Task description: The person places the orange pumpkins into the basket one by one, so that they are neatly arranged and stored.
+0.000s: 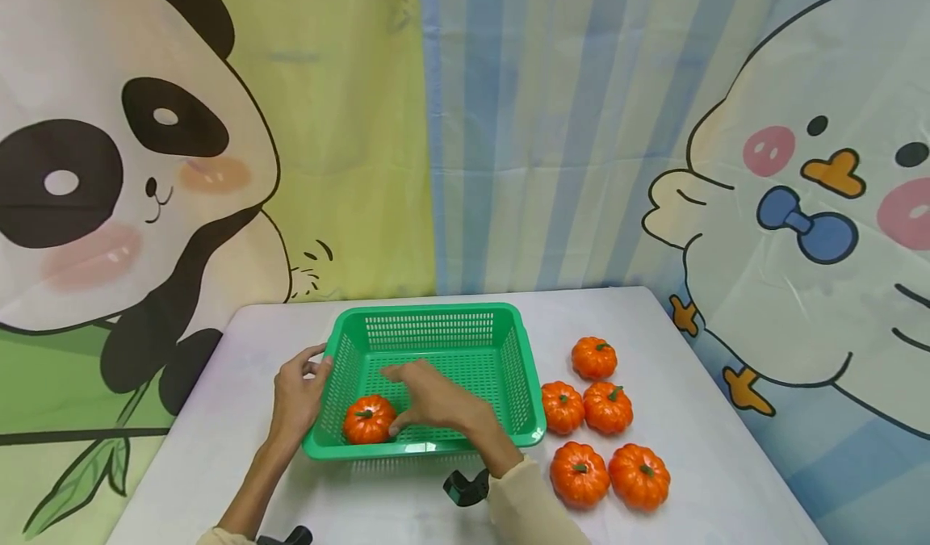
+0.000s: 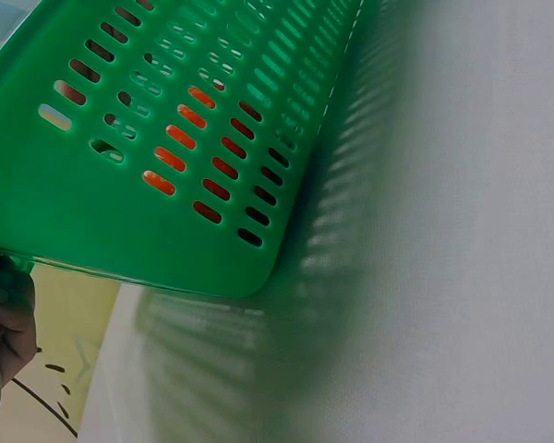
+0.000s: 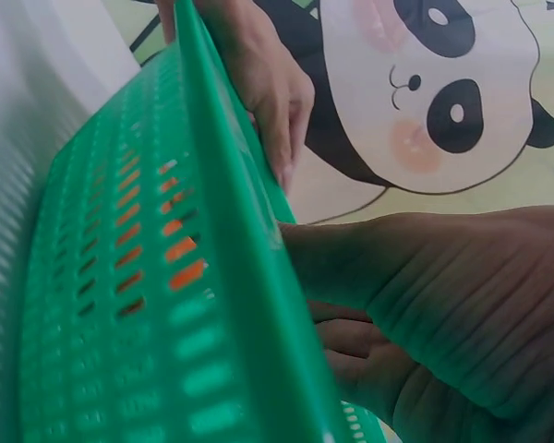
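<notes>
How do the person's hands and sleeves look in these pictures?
The left hand and right hand wear no gloves. The right sleeve is cream, and the left sleeve, barely in view, looks similar. A black device shows near each wrist.

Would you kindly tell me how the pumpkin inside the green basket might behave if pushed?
The pumpkin looks squat and ribbed, so it would probably rock or roll unevenly. Its glossy skin may feel slippery. The walls of the green basket would likely keep it from rolling far.
</notes>
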